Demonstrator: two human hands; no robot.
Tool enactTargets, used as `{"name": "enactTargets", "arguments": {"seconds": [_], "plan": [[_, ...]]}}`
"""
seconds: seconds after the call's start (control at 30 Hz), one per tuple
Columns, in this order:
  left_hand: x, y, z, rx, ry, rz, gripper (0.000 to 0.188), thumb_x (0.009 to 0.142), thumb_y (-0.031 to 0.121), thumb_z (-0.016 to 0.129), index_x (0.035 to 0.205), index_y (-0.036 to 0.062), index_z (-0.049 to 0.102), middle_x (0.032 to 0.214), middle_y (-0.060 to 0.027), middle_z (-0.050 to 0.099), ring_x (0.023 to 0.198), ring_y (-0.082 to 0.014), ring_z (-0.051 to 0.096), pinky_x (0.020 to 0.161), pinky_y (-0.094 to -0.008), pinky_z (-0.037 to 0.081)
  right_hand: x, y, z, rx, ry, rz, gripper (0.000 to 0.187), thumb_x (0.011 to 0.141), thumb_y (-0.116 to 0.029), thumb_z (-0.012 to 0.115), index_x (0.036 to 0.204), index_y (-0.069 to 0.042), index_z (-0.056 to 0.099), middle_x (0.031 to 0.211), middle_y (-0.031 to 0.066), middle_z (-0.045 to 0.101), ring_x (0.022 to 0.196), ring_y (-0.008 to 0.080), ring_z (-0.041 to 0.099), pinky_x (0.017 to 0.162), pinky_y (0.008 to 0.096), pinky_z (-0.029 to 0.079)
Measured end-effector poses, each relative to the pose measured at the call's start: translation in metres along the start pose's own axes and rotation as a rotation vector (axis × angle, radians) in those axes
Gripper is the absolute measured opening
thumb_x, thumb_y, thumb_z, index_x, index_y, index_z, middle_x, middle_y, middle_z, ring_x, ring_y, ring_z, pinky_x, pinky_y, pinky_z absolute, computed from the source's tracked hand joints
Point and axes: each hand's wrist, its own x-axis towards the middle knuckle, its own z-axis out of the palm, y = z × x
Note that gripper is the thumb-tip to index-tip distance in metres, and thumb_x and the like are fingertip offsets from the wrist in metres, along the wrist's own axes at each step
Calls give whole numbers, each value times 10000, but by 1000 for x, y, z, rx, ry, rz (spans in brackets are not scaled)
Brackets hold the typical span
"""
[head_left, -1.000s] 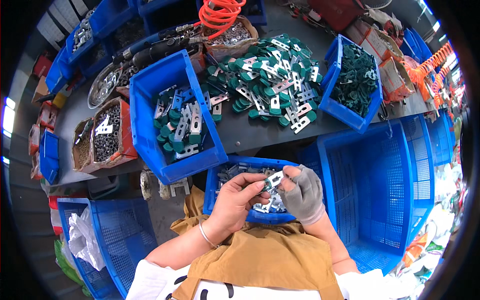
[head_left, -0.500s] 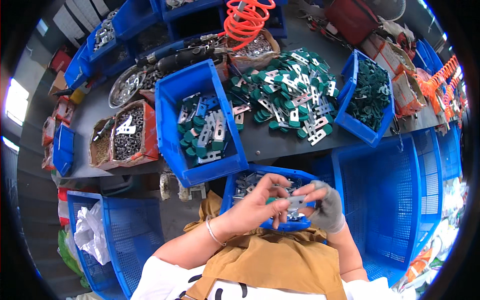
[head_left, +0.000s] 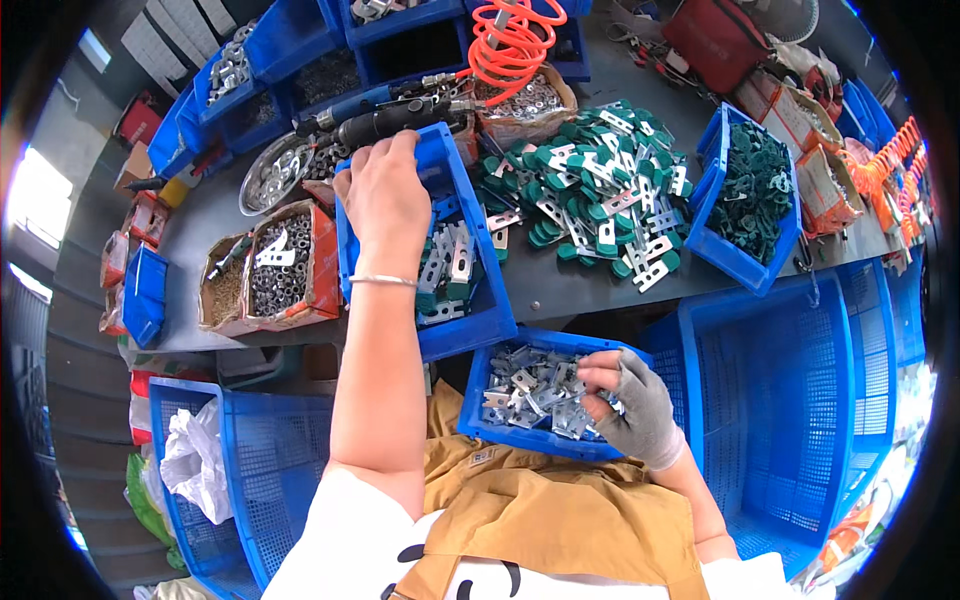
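My left hand (head_left: 387, 205) reaches over the blue bin (head_left: 492, 322) on the bench, its fingers hooked on the far rim. Metal brackets with green end pads (head_left: 452, 258) lie in that bin, partly hidden by my hand and forearm. My right hand (head_left: 640, 408), in a grey fingerless glove, hovers at the right side of a lower blue bin (head_left: 520, 437). Its thumb and fingers are apart, and I see nothing between them. Small silvery metal pieces (head_left: 535, 390) fill the lower bin.
A heap of green-padded brackets (head_left: 600, 190) covers the middle of the bench. Right of it stands a blue bin of green parts (head_left: 740, 195). Cartons of small hardware (head_left: 280, 265) sit left. Large blue crates (head_left: 765, 400) flank me; a coiled orange hose (head_left: 510, 45) hangs behind.
My left hand has left the metal piece both hands held and moved forward to the bench bin's far rim. The right hand has lowered slightly beside the lower bin; the piece is no longer visible.
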Motion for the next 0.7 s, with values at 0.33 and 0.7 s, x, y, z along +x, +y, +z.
{"name": "enactTargets", "arguments": {"seconds": [0.33,0.7], "plan": [[-32,135,24,-41,-459,127,228,901,36,495,1096,-36,588,1066,-222,661,1023,-355,658,845,-427,567,7,9,-2,-37,1,-36,218,765,52,701,957,-41,653,858,119,649,740,316,647,638,376,523],[-12,148,-32,-75,-479,90,200,865,0,589,1065,1,590,1106,-207,618,988,-381,649,823,-440,555,49,83,-130,-1159,570,280,85,835,-142,706,908,-109,676,973,68,634,920,306,618,815,417,514]]}}
